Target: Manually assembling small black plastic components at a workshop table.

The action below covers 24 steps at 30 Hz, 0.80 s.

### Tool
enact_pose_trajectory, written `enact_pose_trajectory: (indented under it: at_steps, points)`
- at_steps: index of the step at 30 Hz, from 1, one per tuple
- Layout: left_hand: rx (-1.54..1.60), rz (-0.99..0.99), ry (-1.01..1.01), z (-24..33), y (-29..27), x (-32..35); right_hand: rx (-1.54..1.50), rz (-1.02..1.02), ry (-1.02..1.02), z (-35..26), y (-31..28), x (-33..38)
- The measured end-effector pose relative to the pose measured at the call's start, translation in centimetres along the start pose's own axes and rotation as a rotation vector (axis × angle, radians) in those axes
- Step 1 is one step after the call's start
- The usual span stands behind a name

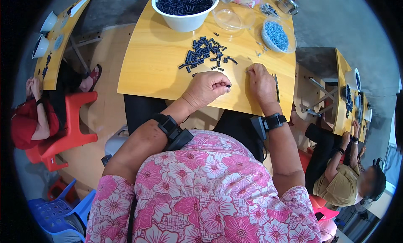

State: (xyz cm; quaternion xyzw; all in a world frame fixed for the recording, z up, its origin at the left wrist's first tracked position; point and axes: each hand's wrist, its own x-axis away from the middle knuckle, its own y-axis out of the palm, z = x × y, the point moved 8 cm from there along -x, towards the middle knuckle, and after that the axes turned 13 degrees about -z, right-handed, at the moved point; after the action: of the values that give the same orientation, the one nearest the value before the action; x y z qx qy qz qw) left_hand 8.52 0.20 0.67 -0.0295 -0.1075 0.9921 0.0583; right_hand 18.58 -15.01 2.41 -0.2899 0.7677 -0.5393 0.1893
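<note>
Between the thumb and forefinger of my left hand [208, 88], the tip of a small black plastic piece [228, 86] sticks out. My right hand [262, 84] is closed in a pinch above the table, apart from the left. What its fingertips hold, if anything, is too small to make out. Beside the right hand lies a slim dark tool [276, 87], partly covered by the hand. Just beyond my left hand spreads a loose pile of small black plastic pieces [202, 52], with a few strays near the fingers.
On the yellow table [147, 62], a white tub [180, 21] full of black pieces stands at the far edge. Right of it are a clear container [231, 18], a bowl of small blue parts [276, 36] and a metal cup [290, 4]. Other people work at side tables.
</note>
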Motion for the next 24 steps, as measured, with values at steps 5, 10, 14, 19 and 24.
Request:
enact_pose_trajectory:
  at_steps: [5,10,14,19,24]
  points:
    - [-0.077,-0.02,-0.003,0.6,0.2,-0.2,-0.095,0.095,-0.003,1.0,-0.5,0.7]
    - [-0.081,-0.02,-0.012,1.0,0.1,0.0,-0.137,0.131,-0.047,0.5,-1.0,0.7]
    - [-0.095,-0.018,0.001,1.0,0.0,-0.1,-0.152,0.103,-0.01,0.4,-1.2,0.7]
    - [-0.1,-0.018,0.01,1.0,0.1,-0.1,-0.128,0.09,-0.005,0.2,-1.1,0.4]
    - [-0.098,-0.011,0.007,0.8,0.0,0.0,-0.12,0.113,-0.022,-0.3,-1.1,0.4]
